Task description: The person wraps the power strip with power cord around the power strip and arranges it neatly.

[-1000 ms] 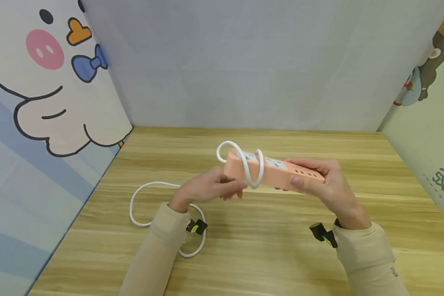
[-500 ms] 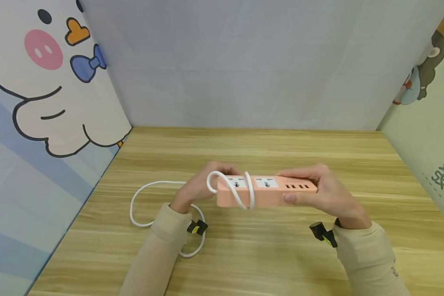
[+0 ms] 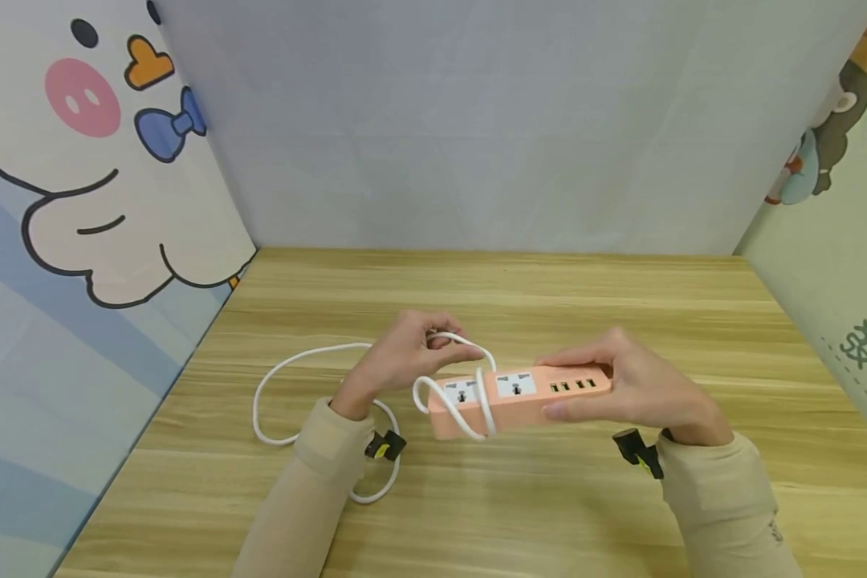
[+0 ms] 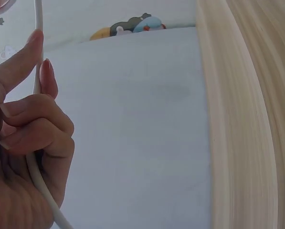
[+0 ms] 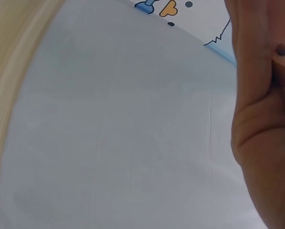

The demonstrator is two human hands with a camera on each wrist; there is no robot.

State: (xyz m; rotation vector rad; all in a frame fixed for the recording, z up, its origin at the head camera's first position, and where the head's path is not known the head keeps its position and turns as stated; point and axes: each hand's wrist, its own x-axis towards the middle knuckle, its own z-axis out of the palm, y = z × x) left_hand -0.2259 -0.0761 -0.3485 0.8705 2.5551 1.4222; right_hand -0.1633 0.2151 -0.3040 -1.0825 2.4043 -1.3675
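Observation:
A pink power strip (image 3: 527, 408) with white sockets and a row of USB ports is held above the table. My right hand (image 3: 636, 385) grips its right end, thumb on the near side. The white cord (image 3: 487, 409) wraps around the strip's left part. Behind the strip, my left hand (image 3: 412, 353) pinches the cord between thumb and fingers. In the left wrist view, the cord (image 4: 39, 176) runs through the curled fingers (image 4: 42, 124). The right wrist view shows part of my right hand (image 5: 261, 109); the strip's grip is mostly out of sight there.
More of the cord lies in a loose loop on the wooden table (image 3: 585, 514), partly under the left forearm. A grey panel (image 3: 462, 128) stands at the back. Cartoon-printed panels flank the left (image 3: 137, 209) and right (image 3: 831, 241) sides.
The power strip has come down and nearer, turning its socket face up. My left hand has moved from beneath the strip's left end to behind and above it, drawing the cord up.

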